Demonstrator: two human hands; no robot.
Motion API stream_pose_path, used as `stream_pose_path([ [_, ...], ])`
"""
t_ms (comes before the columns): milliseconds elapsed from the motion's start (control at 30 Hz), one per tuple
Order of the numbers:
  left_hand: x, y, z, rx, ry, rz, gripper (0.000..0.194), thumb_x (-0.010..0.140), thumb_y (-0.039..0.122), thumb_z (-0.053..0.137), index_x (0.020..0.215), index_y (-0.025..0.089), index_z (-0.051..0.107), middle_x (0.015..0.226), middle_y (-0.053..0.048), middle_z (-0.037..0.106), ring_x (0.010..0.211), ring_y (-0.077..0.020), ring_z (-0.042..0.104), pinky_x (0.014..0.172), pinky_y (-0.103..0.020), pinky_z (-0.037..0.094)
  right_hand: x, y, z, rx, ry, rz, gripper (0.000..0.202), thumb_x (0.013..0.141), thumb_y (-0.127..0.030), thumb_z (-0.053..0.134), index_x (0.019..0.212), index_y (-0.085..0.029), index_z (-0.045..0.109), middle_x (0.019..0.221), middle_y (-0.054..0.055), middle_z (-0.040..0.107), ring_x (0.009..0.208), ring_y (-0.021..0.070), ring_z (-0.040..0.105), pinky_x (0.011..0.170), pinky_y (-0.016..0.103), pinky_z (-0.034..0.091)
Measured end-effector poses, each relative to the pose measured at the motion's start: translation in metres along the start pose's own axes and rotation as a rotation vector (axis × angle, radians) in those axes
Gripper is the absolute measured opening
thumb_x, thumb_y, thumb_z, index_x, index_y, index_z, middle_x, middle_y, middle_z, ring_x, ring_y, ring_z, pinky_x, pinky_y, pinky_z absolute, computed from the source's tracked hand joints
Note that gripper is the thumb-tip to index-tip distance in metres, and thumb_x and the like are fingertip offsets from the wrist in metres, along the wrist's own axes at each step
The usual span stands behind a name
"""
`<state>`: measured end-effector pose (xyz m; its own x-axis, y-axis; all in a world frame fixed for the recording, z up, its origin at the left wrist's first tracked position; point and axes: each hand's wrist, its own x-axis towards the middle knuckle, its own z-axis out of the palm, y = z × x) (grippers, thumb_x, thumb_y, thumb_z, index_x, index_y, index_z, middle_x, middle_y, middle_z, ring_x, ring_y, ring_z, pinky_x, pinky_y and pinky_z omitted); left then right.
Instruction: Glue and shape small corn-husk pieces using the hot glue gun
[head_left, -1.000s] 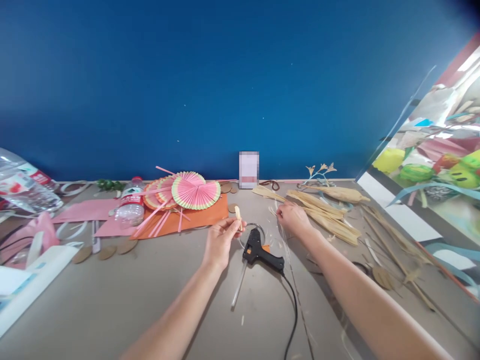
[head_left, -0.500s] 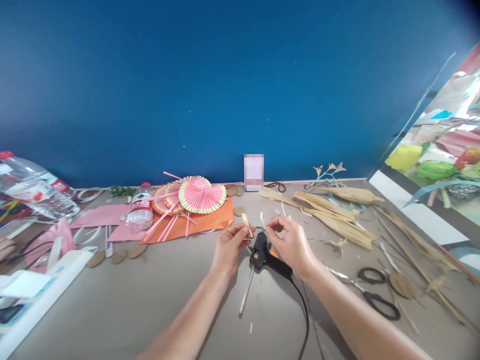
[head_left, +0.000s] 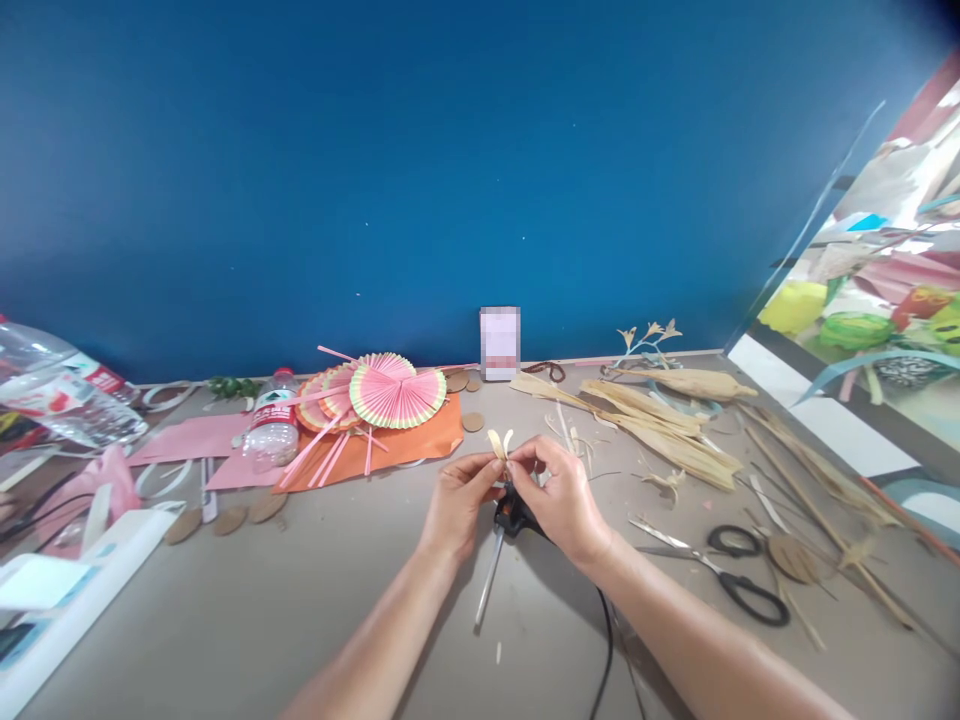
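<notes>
Between the fingertips of my left hand [head_left: 465,492] is a small pale corn husk strip [head_left: 495,443], standing upright. My right hand [head_left: 553,490] pinches a second narrow husk strip [head_left: 508,440] right beside it, and the two sets of fingertips meet. The strips spread apart at the top like small petals; their lower ends are hidden by my fingers. Below my hands a black hot glue gun [head_left: 511,515] lies on the table, a glue stick [head_left: 489,580] jutting from it towards me. My right hand covers much of its handle.
Scissors [head_left: 724,570] with black handles lie at right, near dried corn husks [head_left: 667,430]. Pink paper fans [head_left: 397,392] rest on orange paper [head_left: 442,430] at left, beside a plastic bottle [head_left: 271,425]. A white power strip [head_left: 90,600] sits at far left. A blue wall [head_left: 450,200] stands behind.
My right hand has moved left, bringing its husk strip up against the one in my left hand. It now covers more of the glue gun. The view has shifted slightly.
</notes>
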<state>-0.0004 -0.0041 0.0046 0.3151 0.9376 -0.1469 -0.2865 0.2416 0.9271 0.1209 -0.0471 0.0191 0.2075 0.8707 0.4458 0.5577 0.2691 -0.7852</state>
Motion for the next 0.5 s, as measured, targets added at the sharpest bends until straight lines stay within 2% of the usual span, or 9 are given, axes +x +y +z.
stream_pose_path([
  [300,-0.0019,-0.0006,0.0012,0.116,0.017,0.119,0.016,0.063,0.030,0.072,0.069,0.015,0.072,0.068,-0.002,0.064,0.061,-0.0107,0.055,0.053,-0.020,0.044,-0.0010,0.0001,-0.0003,0.019,0.005,-0.026,0.010,0.077,-0.015,0.050,0.073,-0.019,0.057,0.069,0.000,0.059,0.064,0.0133,0.055,0.062,0.024,0.043],
  [500,-0.0010,-0.0008,0.0017,0.157,0.008,0.149,0.018,0.063,0.031,0.071,0.070,0.014,0.072,0.067,-0.003,0.063,0.061,-0.0120,0.054,0.056,-0.023,0.045,-0.0007,0.0010,-0.0010,0.022,-0.009,-0.038,0.009,0.075,-0.012,0.050,0.074,-0.019,0.056,0.070,0.000,0.059,0.065,0.0131,0.055,0.063,0.024,0.044],
])
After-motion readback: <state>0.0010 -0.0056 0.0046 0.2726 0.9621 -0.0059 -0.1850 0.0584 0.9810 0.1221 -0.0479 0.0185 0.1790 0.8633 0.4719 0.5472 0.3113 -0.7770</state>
